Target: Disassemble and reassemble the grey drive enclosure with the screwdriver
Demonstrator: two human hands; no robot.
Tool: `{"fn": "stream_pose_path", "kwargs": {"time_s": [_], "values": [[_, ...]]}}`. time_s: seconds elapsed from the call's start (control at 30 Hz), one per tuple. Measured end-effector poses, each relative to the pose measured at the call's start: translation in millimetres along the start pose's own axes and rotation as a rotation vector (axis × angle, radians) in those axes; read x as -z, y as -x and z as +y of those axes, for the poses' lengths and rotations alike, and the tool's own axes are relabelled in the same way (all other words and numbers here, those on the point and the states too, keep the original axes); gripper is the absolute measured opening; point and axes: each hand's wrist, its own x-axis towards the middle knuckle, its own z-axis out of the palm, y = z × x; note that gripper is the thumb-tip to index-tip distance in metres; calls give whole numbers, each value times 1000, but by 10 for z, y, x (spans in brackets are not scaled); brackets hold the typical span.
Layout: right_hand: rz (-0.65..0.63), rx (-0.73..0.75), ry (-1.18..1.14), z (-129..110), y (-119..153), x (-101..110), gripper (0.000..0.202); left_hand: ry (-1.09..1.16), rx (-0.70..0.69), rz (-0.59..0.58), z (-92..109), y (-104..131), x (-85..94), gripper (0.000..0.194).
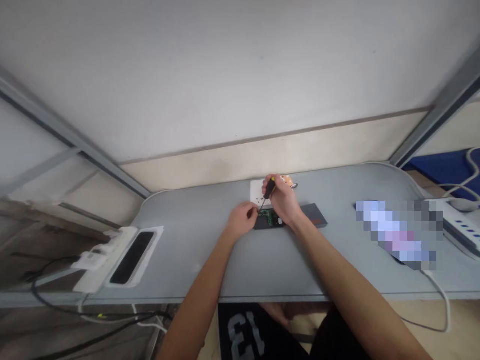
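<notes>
Head view: right hand (pixel 283 199) clamped round a black-and-yellow screwdriver (pixel 269 189);
tip at a green circuit board (pixel 269 217) in a flat dark-grey case (pixel 313 213), on a grey table (pixel 183 240); left hand (pixel 242 220) beside the board, grip unclear.

Wht strip (pixel 90 281) w/ plugs (pixel 91 260) on tbl (pixel 195 240) at L, blk slab (pixel 133 256) on wht sheet (pixel 156 240) just beside it. At R, blurred item (pixel 397 235) w/ wht cable (pixel 445 300) nr 2nd strip (pixel 462 226), blue panel (pixel 442 170) beyond

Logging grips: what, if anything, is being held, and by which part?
The right hand grips a screwdriver by its handle. The left hand is at the circuit board; whether it holds anything cannot be told.
</notes>
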Motion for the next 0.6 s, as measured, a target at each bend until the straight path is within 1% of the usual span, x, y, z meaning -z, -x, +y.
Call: {"fn": "stream_pose_path", "kwargs": {"time_s": [0.07,0.17,0.23,0.3,0.37,0.47,0.53,0.6], "values": [[-27,3,29,8,20,7,41,10,4,-1,-14,-11,-5,20],[-90,-16,83,25,53,-5,46,19,7,-4,-23,-14,-8,20],[-92,8,118,42,58,-25,49,22,5,-8,-19,-11,-5,19],[-78,60,141,54,51,-47,43,27,-4,-14,-11,-10,-1,19],[-88,79,128,47,41,-66,40,29,-11,-24,-1,-13,3,20],[-120,44,76,5,48,-72,43,27,-9,-27,11,-19,6,20],[-124,37,87,-19,66,-60,35,29,-8,-25,13,-19,7,20],[-113,43,116,-20,84,-41,33,34,-12,-25,11,-15,8,21]]}}
